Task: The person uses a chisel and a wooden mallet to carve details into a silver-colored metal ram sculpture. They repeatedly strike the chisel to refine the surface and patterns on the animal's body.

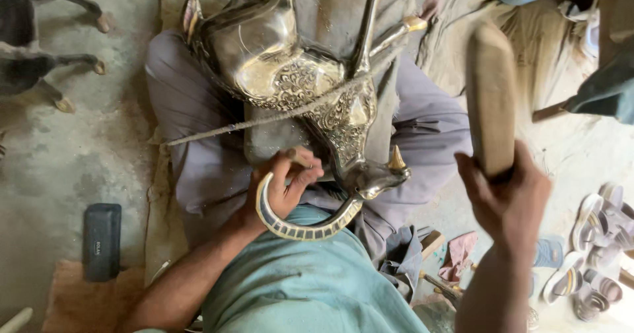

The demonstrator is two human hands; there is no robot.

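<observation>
We see a shiny silver metal animal figure point(297, 75) with engraved floral patterning lying across the person's lap, its legs pointing toward the top edge of the view and its head with a small gold horn point(396, 159) toward the person's body. A long curved horn inlaid with dark and pale bands point(300, 227) sweeps from the head under the left wrist. A thin twisted cord point(264, 118) runs slantwise over the figure's engraved body. The left hand point(284, 181) is closed around a small tool that we cannot make out clearly, its tip pressed against the metal just beside the head. The right hand point(505, 198) grips a blurred wooden mallet point(490, 95), raised above the right knee, well apart from the figure. On the concrete floor by the left elbow lies a black rectangular case point(101, 240). Several pale sandals point(594, 247) sit at the right edge of the floor.
</observation>
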